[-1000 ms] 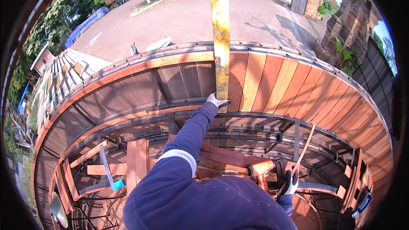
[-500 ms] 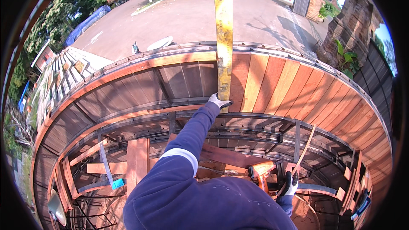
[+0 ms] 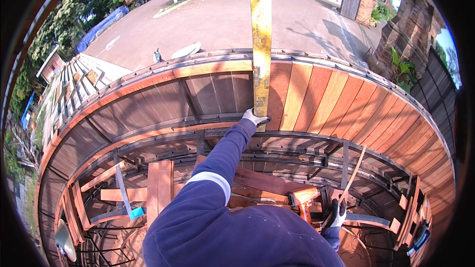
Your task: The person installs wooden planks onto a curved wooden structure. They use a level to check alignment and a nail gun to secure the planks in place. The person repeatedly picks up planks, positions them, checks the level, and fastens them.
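Observation:
My left hand (image 3: 255, 117), in a white glove, reaches forward and grips the lower end of a long yellow spirit level (image 3: 261, 44). The level stands upright against the curved wall of reddish wooden planks (image 3: 316, 99), at the seam between darker and lighter boards. My right hand (image 3: 337, 213), in a black and white glove, is low at the right. It is closed around the lower end of a thin pale wooden strip (image 3: 355, 173) that leans up to the right. An orange power tool (image 3: 303, 200) lies just left of that hand.
A curved metal frame (image 3: 297, 155) runs under the planks, with loose boards (image 3: 159, 188) and a blue-ended tool (image 3: 129, 207) lying across it below. Beyond the wall lie a paved road (image 3: 217, 20), stacked timber (image 3: 74, 84) at the left and a brick ruin (image 3: 410, 29) at the right.
The spirit level has shifted very slightly to the right in view. Both hands keep their grips and stay in place.

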A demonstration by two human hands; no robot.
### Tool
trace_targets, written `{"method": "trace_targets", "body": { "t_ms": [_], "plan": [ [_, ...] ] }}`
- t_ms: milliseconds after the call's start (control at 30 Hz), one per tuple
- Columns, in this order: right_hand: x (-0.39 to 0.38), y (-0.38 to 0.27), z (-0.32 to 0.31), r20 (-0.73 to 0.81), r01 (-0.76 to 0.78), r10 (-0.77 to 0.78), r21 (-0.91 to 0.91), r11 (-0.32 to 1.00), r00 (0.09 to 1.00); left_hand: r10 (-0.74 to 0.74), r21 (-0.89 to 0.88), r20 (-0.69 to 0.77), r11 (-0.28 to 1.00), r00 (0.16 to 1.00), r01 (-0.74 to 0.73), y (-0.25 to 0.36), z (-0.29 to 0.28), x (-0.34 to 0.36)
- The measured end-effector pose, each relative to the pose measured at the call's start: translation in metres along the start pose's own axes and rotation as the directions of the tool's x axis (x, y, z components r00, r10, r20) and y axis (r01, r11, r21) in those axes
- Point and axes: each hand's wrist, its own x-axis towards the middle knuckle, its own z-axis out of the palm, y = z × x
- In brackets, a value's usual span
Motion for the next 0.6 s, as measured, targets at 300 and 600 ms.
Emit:
{"method": "trace_targets", "body": {
  "t_ms": [300,600],
  "plan": [
    [0.007,0.012,-0.005,0.002,0.029,-0.029,0.033,0.999,1.0,-0.044,0.043,-0.007,0.998,0.999,0.045,0.008,0.001,-0.003],
    [0.01,0.018,-0.005,-0.017,0.043,-0.042,0.03,0.999,0.999,0.026,-0.031,-0.022,0.999,0.999,-0.027,-0.004,0.0,0.002]
  ]
}}
